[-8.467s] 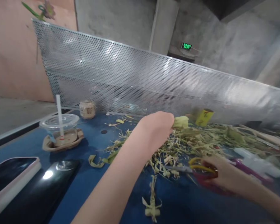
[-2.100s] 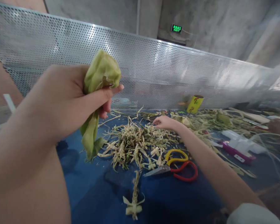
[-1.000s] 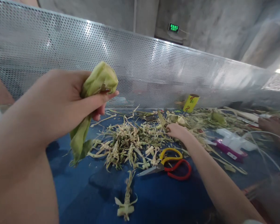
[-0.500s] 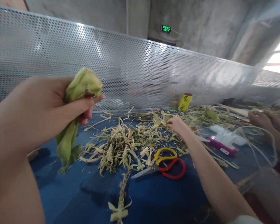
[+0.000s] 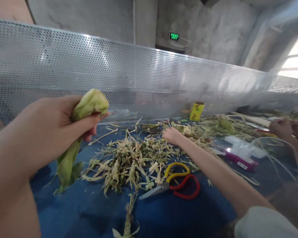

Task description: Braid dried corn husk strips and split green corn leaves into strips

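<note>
My left hand (image 5: 62, 122) is closed around a folded green leaf bundle (image 5: 91, 102), like a corn husk, raised above the table at the left. Its thick end sticks out past my thumb, and a loose leafy tail hangs below. My right hand (image 5: 172, 135) reaches into the far side of a heap of pale knotted strips (image 5: 129, 155). Its fingers are pinched together among the strips; what they hold is hidden. Scissors (image 5: 166, 185) with one yellow and one red handle lie in front of the heap. A braided strip piece (image 5: 128, 215) lies nearest me.
A perforated metal screen (image 5: 124, 76) runs along the back of the blue table (image 5: 94, 211). Before it stands a yellow can-like cylinder (image 5: 196, 111). To the right are a purple-and-white power strip (image 5: 239, 160) with cables, more loose strips (image 5: 213, 129), and another person's hands (image 5: 281, 130).
My right hand has moved left across the far edge of the heap. The left hand with the leaf bundle sits lower in view, and the camera has tilted slightly upward.
</note>
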{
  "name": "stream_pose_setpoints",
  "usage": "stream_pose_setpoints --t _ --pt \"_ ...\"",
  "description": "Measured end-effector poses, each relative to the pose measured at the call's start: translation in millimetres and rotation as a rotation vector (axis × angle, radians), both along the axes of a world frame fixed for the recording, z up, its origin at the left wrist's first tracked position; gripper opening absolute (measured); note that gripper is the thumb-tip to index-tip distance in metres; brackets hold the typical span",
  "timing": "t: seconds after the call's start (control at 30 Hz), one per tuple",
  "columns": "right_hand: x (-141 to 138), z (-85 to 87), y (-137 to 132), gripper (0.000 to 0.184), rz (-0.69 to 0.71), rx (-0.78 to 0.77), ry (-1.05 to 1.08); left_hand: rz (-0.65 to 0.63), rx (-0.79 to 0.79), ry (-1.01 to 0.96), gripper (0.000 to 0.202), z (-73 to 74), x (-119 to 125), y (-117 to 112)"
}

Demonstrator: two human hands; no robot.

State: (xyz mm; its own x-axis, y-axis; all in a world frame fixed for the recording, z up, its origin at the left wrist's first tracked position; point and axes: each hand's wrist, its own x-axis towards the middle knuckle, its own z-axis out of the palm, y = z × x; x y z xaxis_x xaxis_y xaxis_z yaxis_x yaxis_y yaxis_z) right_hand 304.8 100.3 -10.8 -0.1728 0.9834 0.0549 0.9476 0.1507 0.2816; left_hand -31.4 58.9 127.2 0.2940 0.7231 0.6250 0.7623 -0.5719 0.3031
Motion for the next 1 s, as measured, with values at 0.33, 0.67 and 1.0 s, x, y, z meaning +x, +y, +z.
stream_pose_setpoints --t 0.33,0.67,1.0 --pt "20 5.9 -6 0.025 -0.189 0.161 0.022 0.004 0.073 0.078 0.041 1.9 -7 -3" --pt "40 33.0 -50 0.032 -0.323 0.238 0.528 -0.012 0.085 0.106 0.031 7.7 -1 -12" --pt "10 53.2 -130 0.027 -0.305 0.332 0.812 -0.002 0.093 0.128 0.038 4.6 -5 -4"
